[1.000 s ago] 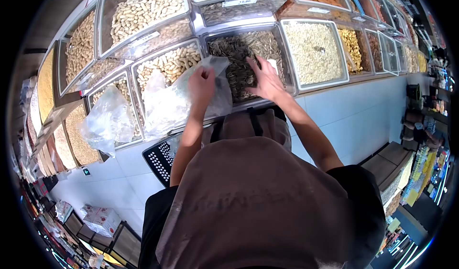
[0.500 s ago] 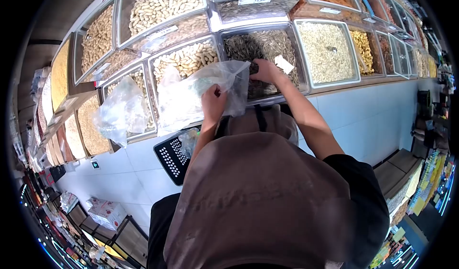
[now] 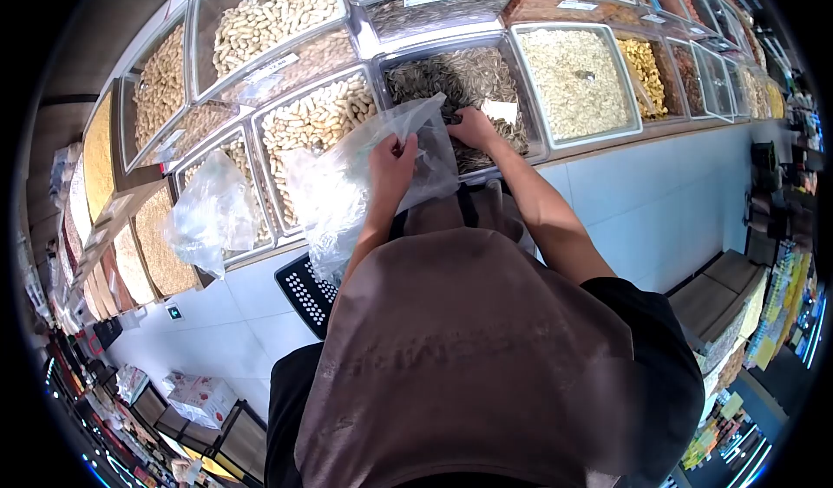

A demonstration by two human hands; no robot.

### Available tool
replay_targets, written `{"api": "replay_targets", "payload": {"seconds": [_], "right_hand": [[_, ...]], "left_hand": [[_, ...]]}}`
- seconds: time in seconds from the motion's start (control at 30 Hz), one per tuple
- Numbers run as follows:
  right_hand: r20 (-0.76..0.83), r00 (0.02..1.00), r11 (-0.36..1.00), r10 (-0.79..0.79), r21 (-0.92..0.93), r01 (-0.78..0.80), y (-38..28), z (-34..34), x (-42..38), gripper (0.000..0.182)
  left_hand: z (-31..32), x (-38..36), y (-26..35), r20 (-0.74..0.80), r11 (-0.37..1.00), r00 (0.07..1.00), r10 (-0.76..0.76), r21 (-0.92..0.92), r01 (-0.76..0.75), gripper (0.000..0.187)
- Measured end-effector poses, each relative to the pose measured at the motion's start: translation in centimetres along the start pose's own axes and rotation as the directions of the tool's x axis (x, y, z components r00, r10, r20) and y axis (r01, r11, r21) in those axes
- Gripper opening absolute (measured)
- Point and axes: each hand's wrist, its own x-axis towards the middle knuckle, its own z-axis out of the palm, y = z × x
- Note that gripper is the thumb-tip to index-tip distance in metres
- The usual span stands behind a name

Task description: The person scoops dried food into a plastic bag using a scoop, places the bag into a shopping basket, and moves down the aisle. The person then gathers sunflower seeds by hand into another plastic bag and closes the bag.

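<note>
My left hand (image 3: pixel 393 163) is closed on a clear plastic bag (image 3: pixel 347 176), which spreads over the front peanut bin (image 3: pixel 317 115) and the left edge of the sunflower seed bin (image 3: pixel 496 72). Close to the bag's opening, my right hand (image 3: pixel 471 130) is closed over the dark striped seeds; what its fingers hold, if anything, is too small to make out. A white paper card (image 3: pixel 500 111) lies on the seeds just right of that hand. A second clear bag (image 3: pixel 217 203) rests on the smaller bin at the left.
A lidded bin of pale seeds (image 3: pixel 577 80) stands right of the sunflower seeds, with a yellow-filled bin (image 3: pixel 643 72) beyond it. More peanuts fill a back bin (image 3: pixel 278 21). Below the counter's edge is a black basket with holes (image 3: pixel 304 297). Boxes (image 3: pixel 201 399) stand at lower left.
My right hand has come up slightly at the bag's opening. The held bag's edge has lifted over the seeds, and its lower part now hangs over the counter's edge. The view has shifted a little.
</note>
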Motion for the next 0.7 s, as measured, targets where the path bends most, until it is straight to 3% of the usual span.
{"api": "replay_targets", "payload": {"seconds": [0.17, 0.23, 0.27, 0.33, 0.37, 0.43, 0.53, 0.7], "right_hand": [[-0.189, 0.978, 0.995, -0.092, 0.012, 0.096, 0.9, 0.5, 0.6, 0.056], [0.033, 0.996, 0.956, 0.081, 0.28, -0.087, 0.5, -0.9, 0.8, 0.051], [0.036, 0.996, 0.956, 0.083, 0.279, -0.089, 0.2, -1.2, 0.7, 0.051], [0.041, 0.986, 0.75, 0.159, 0.644, -0.148, -0.1, -1.6, 0.1, 0.033], [0.041, 0.986, 0.748, 0.161, 0.646, -0.149, -0.3, -2.0, -0.1, 0.033], [0.155, 0.953, 0.671, 0.262, 0.68, -0.295, -1.8, -4.0, -1.0, 0.021], [0.141, 0.959, 0.561, 0.245, 0.786, -0.259, -3.1, -5.5, -2.3, 0.016], [0.108, 0.958, 0.452, 0.265, 0.864, -0.222, -4.6, -7.3, -2.9, 0.015]], "left_hand": [[-0.6, -0.4, -1.0, -0.017, 0.999, 1.0, -0.004, -0.039, 0.003, 0.041], [-0.8, -0.8, -0.6, -0.011, 0.994, 1.0, -0.026, -0.108, 0.025, 0.041], [-0.9, -1.0, -0.4, -0.011, 0.994, 1.0, -0.029, -0.108, 0.027, 0.041], [-1.2, -1.5, 0.6, 0.008, 0.987, 0.999, -0.031, -0.157, 0.032, 0.04], [-1.3, -1.6, 0.9, 0.011, 0.987, 0.999, -0.032, -0.154, 0.033, 0.04], [-1.5, -1.7, 1.6, 0.038, 0.987, 0.999, -0.025, -0.157, 0.031, 0.041], [-2.1, -1.6, 2.7, 0.098, 0.991, 0.995, -0.023, -0.131, 0.035, 0.03], [-1.6, -1.1, 3.2, 0.018, 0.964, 0.999, -0.051, -0.26, 0.054, 0.017]]}}
